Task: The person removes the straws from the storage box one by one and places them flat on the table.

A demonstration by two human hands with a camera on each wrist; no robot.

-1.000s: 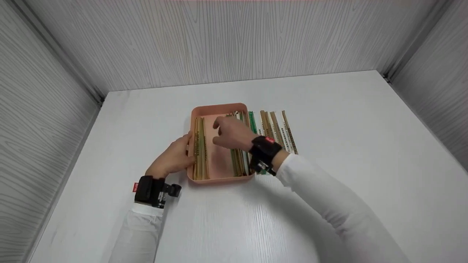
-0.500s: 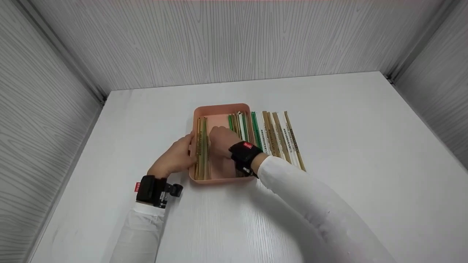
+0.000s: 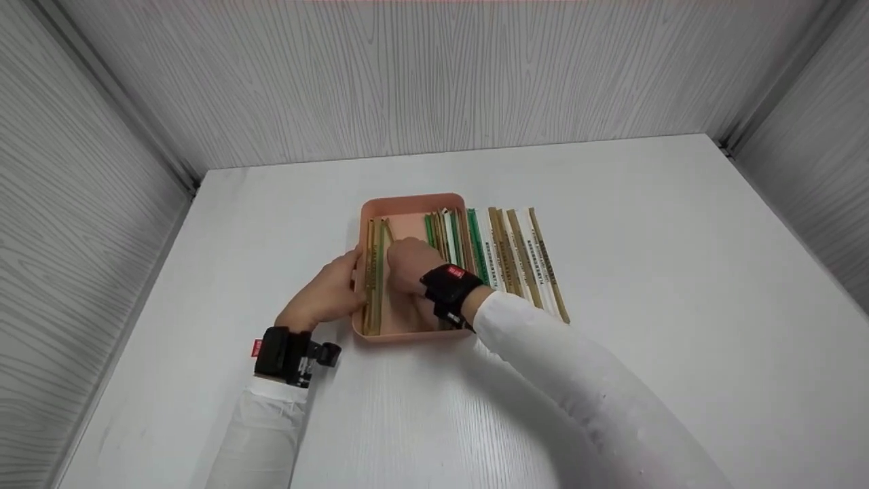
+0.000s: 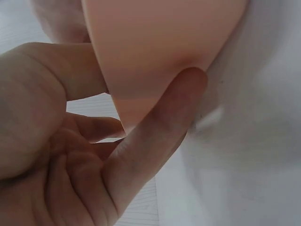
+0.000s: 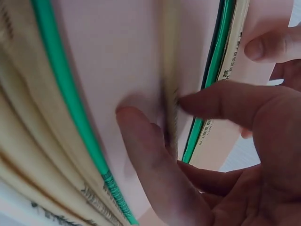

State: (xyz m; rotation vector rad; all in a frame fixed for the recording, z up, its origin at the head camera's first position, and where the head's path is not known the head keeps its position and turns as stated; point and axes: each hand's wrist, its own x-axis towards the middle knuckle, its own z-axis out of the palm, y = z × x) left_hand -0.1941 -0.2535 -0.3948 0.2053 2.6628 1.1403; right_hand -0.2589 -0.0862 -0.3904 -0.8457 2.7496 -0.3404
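The left hand (image 3: 324, 292) grips the pink tray (image 3: 407, 203) at nine o'clock; the right hand (image 3: 412, 263), thumb and forefinger parted, straddles a tan stick (image 3: 389, 229) toward eleven o'clock, hold unclear.

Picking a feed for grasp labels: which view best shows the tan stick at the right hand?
Right wrist: close up, though blurred, the tan stick runs between thumb and fingers of the right hand. Head: mostly hidden by that hand; only its far end shows. Left wrist: not visible.
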